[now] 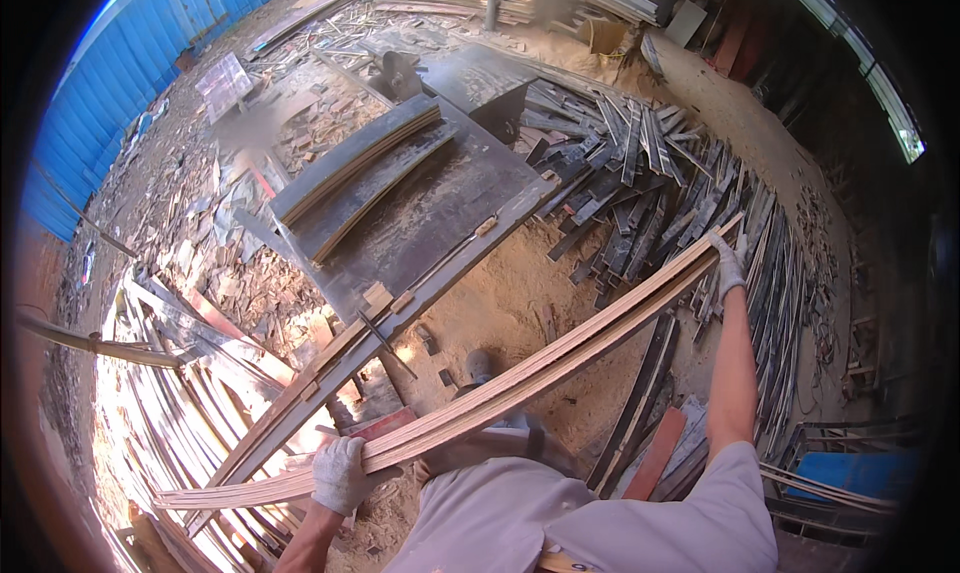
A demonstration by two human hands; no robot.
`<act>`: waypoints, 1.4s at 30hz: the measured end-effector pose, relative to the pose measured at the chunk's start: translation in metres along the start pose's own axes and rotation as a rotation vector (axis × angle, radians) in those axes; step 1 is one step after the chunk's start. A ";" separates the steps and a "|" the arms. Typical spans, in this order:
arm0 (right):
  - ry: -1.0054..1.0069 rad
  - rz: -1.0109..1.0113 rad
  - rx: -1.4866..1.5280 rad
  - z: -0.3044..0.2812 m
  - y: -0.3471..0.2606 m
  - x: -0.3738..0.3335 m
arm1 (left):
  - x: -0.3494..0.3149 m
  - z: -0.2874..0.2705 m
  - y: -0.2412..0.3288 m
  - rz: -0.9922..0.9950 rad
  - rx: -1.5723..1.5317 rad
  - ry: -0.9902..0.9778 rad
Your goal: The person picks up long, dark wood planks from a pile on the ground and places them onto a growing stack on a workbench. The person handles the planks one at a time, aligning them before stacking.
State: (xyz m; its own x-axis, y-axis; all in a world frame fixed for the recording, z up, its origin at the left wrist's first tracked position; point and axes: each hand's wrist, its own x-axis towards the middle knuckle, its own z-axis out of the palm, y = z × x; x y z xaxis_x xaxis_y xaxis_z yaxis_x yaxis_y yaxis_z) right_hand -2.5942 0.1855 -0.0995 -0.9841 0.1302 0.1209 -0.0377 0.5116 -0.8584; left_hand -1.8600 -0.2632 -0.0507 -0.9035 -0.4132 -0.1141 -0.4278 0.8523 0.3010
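Observation:
A bundle of long, thin plywood strips (540,366) stretches across in front of my body, rising from lower left to upper right. My left hand (341,475), in a pale work glove, is closed round the bundle toward its left end. At its far right end my right hand (729,263), also gloved, grips the strips with that arm stretched out. Beyond the bundle stands a dark-topped work table (430,213). Stacked dark plywood boards (355,163) lie on its far left part. Small wood pieces (378,296) rest along its near edge.
A large heap of dark offcut strips (640,188) lies right of the table. Long pale strips (150,403) pile up at the left. A wooden rail (290,403) runs from the table toward lower left. Sawdust (520,293) covers the ground. Blue metal fencing (140,63) stands far left.

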 end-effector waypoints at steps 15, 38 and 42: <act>-0.399 -0.174 0.203 0.125 -0.030 0.552 | 0.358 -0.043 0.041 -0.112 -0.024 -0.051; -0.477 -0.063 -0.979 0.525 -0.100 0.422 | 0.515 0.068 -0.065 -0.478 -0.223 -0.231; -0.737 0.074 -0.907 0.568 -0.105 0.293 | 0.546 0.088 -0.008 -0.306 -0.063 -0.162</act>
State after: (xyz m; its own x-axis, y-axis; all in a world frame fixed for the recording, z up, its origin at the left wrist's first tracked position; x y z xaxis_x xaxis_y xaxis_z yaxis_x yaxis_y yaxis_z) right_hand -2.9771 -0.3123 -0.2566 -0.8527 -0.1858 -0.4883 -0.1309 0.9808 -0.1447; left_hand -2.3523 -0.4671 -0.1983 -0.7284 -0.5856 -0.3557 -0.6814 0.6732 0.2872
